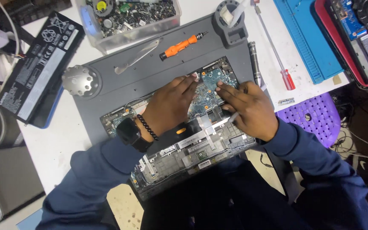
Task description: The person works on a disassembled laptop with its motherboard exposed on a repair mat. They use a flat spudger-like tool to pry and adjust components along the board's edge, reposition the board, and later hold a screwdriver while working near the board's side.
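The opened laptop (179, 140) lies on the grey mat (150, 72) on the bench. The left hand (171, 104) presses its circuit board (211, 85) with flat, spread fingers; the right hand (248, 108) pinches a thin tool (grip closed). The board looks fragile and stiff: best held by its edges.

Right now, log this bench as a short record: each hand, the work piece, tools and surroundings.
left hand: left hand flat on the green circuit board, fingertips down; dark watch and bead bracelet on the wrist
right hand: right hand on the board's right part, with a thin silvery tool under the fingers
work piece: opened laptop chassis on a grey mat
tools: orange screwdriver; red-handled screwdriver
surroundings: black battery pack at left; clear bin of small parts; blue mat
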